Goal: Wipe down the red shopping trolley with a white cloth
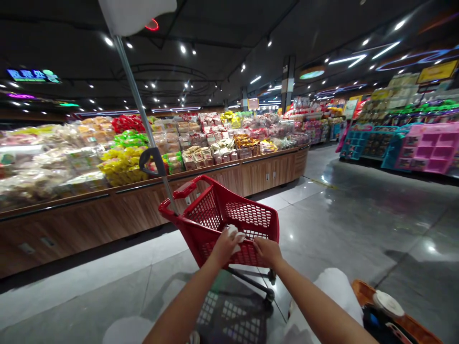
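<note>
A red plastic shopping cart (193,236) with lattice walls stands just ahead of me, turned at an angle. Its basket shows no goods in the visible part. My left hand (224,246) is closed around a crumpled white cloth (235,232) at the near rim. Whether it is fabric or tissue I cannot tell. A little to the right, my right hand (268,251) grips that same rim, fingers curled over the edge. Behind the cart's handle rises a metal pole (134,91) with a dark grip (153,161) on it.
A long wood-fronted counter (211,186) piled with bagged snacks runs behind the cart. Pink and teal display racks (426,148) stand at the right. An orange-brown basket (362,292) holding a white-lidded item (388,304) sits at the lower right. Grey tiled floor (344,220) lies between.
</note>
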`<state>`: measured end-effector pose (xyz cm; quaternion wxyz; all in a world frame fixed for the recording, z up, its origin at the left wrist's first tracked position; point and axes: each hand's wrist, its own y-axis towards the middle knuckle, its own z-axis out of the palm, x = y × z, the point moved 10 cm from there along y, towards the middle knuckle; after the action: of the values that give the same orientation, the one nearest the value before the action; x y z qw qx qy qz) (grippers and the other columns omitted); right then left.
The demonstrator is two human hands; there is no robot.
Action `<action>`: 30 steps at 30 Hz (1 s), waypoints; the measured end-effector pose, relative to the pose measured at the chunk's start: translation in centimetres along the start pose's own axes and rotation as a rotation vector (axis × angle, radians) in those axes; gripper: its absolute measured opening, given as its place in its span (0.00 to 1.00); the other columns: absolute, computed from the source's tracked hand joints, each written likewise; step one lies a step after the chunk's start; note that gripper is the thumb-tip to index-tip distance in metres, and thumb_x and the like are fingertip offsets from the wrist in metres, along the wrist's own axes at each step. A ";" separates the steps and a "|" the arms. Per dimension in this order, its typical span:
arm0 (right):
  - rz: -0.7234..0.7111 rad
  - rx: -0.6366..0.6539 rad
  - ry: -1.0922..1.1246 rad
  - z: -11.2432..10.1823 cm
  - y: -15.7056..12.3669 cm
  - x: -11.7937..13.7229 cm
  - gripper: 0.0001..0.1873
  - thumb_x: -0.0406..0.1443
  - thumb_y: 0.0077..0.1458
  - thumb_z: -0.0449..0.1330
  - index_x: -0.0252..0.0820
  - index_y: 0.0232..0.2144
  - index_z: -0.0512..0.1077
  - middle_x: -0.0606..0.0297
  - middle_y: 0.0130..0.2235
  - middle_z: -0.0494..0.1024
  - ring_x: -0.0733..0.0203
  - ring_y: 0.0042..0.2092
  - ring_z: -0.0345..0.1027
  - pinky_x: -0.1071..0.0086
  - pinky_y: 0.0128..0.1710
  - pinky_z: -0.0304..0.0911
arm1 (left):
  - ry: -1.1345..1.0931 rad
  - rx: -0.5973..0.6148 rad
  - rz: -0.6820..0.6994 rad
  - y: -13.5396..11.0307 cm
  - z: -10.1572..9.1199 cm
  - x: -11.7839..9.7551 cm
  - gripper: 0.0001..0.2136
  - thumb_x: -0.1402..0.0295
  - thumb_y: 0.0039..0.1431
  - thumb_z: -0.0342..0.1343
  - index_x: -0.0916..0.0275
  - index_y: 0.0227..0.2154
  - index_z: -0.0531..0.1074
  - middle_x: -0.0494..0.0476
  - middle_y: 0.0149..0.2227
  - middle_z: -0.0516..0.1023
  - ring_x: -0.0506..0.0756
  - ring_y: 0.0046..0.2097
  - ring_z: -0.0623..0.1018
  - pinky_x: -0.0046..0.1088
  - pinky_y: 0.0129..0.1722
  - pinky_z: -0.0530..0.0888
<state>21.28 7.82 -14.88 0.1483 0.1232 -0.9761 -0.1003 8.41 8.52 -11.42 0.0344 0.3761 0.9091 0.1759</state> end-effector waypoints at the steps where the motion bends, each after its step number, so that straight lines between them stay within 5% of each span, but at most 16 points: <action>1: 0.001 0.009 -0.004 0.1 0.1 -0.4 0.20 0.43 0.68 0.41 0.46 0.38 0.71 0.64 0.38 0.79 0.60 0.38 0.72 0.70 0.33 0.53 | 0.038 -0.008 -0.028 -1.0 -1.4 2.6 0.20 0.79 0.58 0.49 0.56 0.52 0.69 0.59 0.54 0.71 0.61 0.59 0.66 0.48 0.59 0.65; 5: -0.036 0.023 0.006 0.3 0.5 -1.3 0.21 0.43 0.68 0.41 0.46 0.36 0.71 0.65 0.36 0.79 0.61 0.37 0.70 0.71 0.33 0.51 | 0.196 -0.051 -0.113 -5.0 -7.5 12.6 0.19 0.80 0.59 0.45 0.58 0.49 0.71 0.62 0.53 0.71 0.63 0.61 0.63 0.54 0.61 0.61; 8: -0.072 0.038 0.022 0.4 0.9 -1.9 0.21 0.43 0.68 0.41 0.45 0.36 0.71 0.65 0.36 0.78 0.60 0.38 0.70 0.71 0.33 0.52 | 0.228 -0.042 -0.069 -6.9 -9.4 15.3 0.19 0.79 0.60 0.45 0.57 0.51 0.71 0.61 0.53 0.72 0.62 0.60 0.65 0.54 0.62 0.60; 12: -0.106 0.053 0.030 0.0 1.5 -2.8 0.22 0.43 0.68 0.40 0.45 0.36 0.71 0.64 0.37 0.78 0.59 0.39 0.70 0.70 0.37 0.55 | 0.194 -0.124 -0.188 -7.5 -9.5 15.0 0.18 0.78 0.60 0.46 0.57 0.50 0.71 0.61 0.53 0.72 0.62 0.59 0.67 0.56 0.62 0.58; 16: -0.078 -0.034 -0.046 -0.4 2.6 -1.8 0.17 0.36 0.66 0.43 0.40 0.40 0.72 0.55 0.45 0.76 0.54 0.50 0.67 0.60 0.55 0.52 | 0.157 -0.189 -0.297 -6.2 -7.5 11.6 0.19 0.79 0.60 0.46 0.55 0.49 0.72 0.58 0.53 0.72 0.60 0.61 0.65 0.51 0.64 0.59; 19: -0.085 -0.086 -0.001 0.5 3.8 2.1 0.19 0.33 0.60 0.49 0.37 0.53 0.67 0.49 0.58 0.68 0.49 0.62 0.55 0.51 0.63 0.42 | 0.145 -0.167 -0.267 -3.9 -4.9 8.0 0.18 0.79 0.59 0.48 0.55 0.49 0.71 0.58 0.54 0.71 0.60 0.62 0.64 0.48 0.62 0.62; 23: -0.208 -0.044 0.157 2.6 5.0 8.0 0.33 0.31 0.53 0.52 0.38 0.62 0.56 0.52 0.63 0.62 0.52 0.65 0.51 0.51 0.64 0.41 | 0.120 -0.092 -0.190 -2.0 -2.9 5.4 0.18 0.78 0.60 0.49 0.56 0.50 0.70 0.61 0.54 0.71 0.60 0.61 0.66 0.49 0.61 0.65; 26: -0.240 -0.013 0.166 3.0 4.9 8.6 0.40 0.28 0.46 0.51 0.42 0.64 0.54 0.55 0.65 0.59 0.55 0.67 0.46 0.49 0.66 0.35 | 0.133 -0.053 -0.111 -3.7 -4.5 6.3 0.18 0.76 0.62 0.48 0.57 0.53 0.69 0.61 0.57 0.69 0.61 0.62 0.64 0.49 0.62 0.63; 30: -0.261 0.004 0.132 2.8 4.6 7.1 0.45 0.27 0.42 0.51 0.40 0.65 0.52 0.56 0.66 0.55 0.57 0.68 0.40 0.51 0.66 0.30 | 0.178 -0.100 -0.056 -9.5 -10.0 10.7 0.16 0.74 0.65 0.45 0.56 0.53 0.69 0.58 0.55 0.71 0.60 0.63 0.63 0.50 0.65 0.58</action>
<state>12.83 10.69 -14.59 0.1976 0.2558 -0.9401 -0.1087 -7.56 6.84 -4.61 -0.0225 0.3311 0.9088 0.2528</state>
